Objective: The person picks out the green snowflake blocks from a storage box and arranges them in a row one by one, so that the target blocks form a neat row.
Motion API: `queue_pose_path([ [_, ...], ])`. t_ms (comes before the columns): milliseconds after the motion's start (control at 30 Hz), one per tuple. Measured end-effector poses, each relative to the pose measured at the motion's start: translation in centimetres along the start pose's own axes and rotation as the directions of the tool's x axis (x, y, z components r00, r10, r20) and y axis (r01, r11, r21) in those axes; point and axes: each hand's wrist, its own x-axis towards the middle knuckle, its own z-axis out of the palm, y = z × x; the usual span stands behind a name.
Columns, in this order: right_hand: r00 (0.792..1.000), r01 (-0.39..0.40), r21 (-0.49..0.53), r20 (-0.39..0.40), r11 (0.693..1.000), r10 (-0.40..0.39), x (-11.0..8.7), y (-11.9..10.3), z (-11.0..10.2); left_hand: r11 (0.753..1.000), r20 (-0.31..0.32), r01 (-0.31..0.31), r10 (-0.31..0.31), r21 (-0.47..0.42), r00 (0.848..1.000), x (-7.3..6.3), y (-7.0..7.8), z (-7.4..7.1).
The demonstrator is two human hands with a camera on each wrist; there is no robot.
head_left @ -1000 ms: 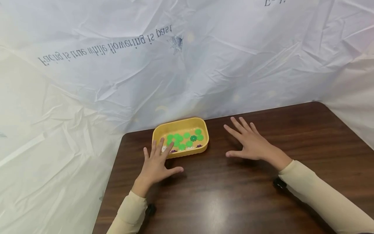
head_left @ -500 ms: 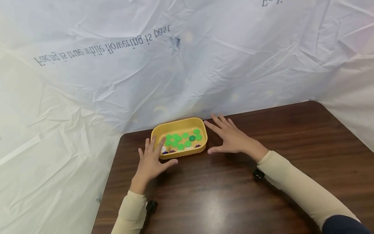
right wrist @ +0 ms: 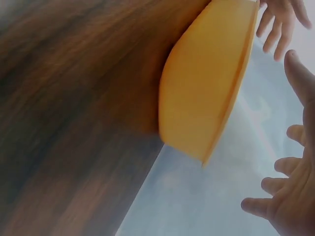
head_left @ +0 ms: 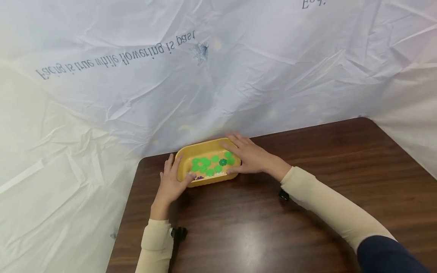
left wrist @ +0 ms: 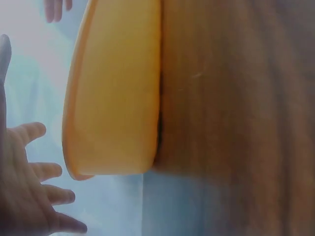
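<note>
A yellow tray (head_left: 208, 181) stands at the table's far left corner. It holds several green flower-shaped pieces (head_left: 205, 163) and a few purple and white ones. My left hand (head_left: 168, 185) is at the tray's left end, its thumb near the front rim. My right hand (head_left: 250, 155) reaches over the right end, fingers spread across the far rim. In the left wrist view the tray (left wrist: 118, 98) fills the middle, and my left hand (left wrist: 24, 196) lies spread just beside its rim. In the right wrist view my right hand (right wrist: 290, 196) is spread beside the tray (right wrist: 206, 88).
The tray sits on a dark brown wooden table (head_left: 273, 220). A crinkled white plastic sheet (head_left: 205, 76) with printed text hangs right behind the tray and drapes past the table's left edge.
Both hands have moved forward and inward from the bare table to the two ends of the tray. The tray has stayed in place.
</note>
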Motion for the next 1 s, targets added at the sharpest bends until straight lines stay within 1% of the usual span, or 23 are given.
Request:
queue_pose_path([
  [100, 1.000, 0.008, 0.030, 0.025, 1.000, -0.008, 1.4, -0.3, 0.1, 0.995, -0.035, -0.012, 0.008, -0.099, 0.999, 0.7, -0.8, 0.1],
  [233, 0.997, 0.011, 0.073, 0.071, 0.997, -0.016, 2.9, -0.3, 0.5, 0.979, -0.073, -0.036, 0.022, -0.202, 0.997, 1.5, -1.8, 0.2],
  [333, 0.995, 0.002, 0.093, 0.100, 0.996, -0.011, 3.7, -0.2, 0.9, 0.961, -0.076, -0.051, 0.031, -0.272, 0.997, 1.9, -2.5, 0.5],
  [400, 0.995, 0.000, 0.101, 0.102, 0.995, -0.011, 4.1, -0.1, 1.2, 0.950, -0.076, -0.062, 0.041, -0.306, 0.996, 2.1, -2.9, 0.7],
  [433, 0.995, -0.001, 0.102, 0.100, 0.995, -0.009, 4.3, 0.0, 1.4, 0.942, -0.077, -0.068, 0.045, -0.329, 0.996, 2.1, -3.0, 0.8],
  [500, 0.996, 0.004, 0.099, 0.090, 0.995, -0.013, 4.8, 0.0, 1.8, 0.917, -0.082, -0.078, 0.049, -0.392, 0.995, 2.2, -3.4, 1.0],
  [567, 0.997, 0.010, 0.100, 0.081, 0.995, -0.018, 5.2, 0.0, 2.1, 0.886, -0.096, -0.084, 0.045, -0.457, 0.994, 2.3, -3.8, 1.2],
  [633, 0.996, 0.017, 0.095, 0.081, 0.995, -0.025, 5.7, -0.1, 2.4, 0.849, -0.112, -0.090, 0.037, -0.521, 0.993, 2.3, -4.1, 1.4],
  [700, 0.996, 0.019, 0.094, 0.089, 0.995, -0.028, 6.1, -0.3, 2.7, 0.824, -0.127, -0.098, 0.032, -0.558, 0.991, 2.4, -4.5, 1.8],
  [767, 0.995, 0.020, 0.093, 0.094, 0.995, -0.028, 6.4, -0.4, 2.9, 0.805, -0.136, -0.106, 0.031, -0.584, 0.990, 2.5, -4.8, 2.2],
  [833, 0.995, 0.003, 0.089, 0.097, 0.996, -0.012, 6.7, -0.5, 3.2, 0.793, -0.141, -0.105, 0.024, -0.600, 0.990, 2.5, -5.2, 2.6],
  [900, 0.995, -0.018, 0.095, 0.102, 0.995, 0.008, 6.9, -0.5, 3.4, 0.772, -0.136, -0.094, 0.011, -0.629, 0.991, 2.6, -5.4, 3.0],
  [967, 0.993, -0.043, 0.103, 0.117, 0.994, 0.031, 7.1, -0.4, 3.5, 0.764, -0.134, -0.076, -0.014, -0.641, 0.991, 2.7, -5.5, 3.3],
  [1000, 0.990, -0.059, 0.115, 0.133, 0.992, 0.043, 7.1, -0.4, 3.6, 0.763, -0.126, -0.060, -0.028, -0.643, 0.992, 2.8, -5.5, 3.4],
])
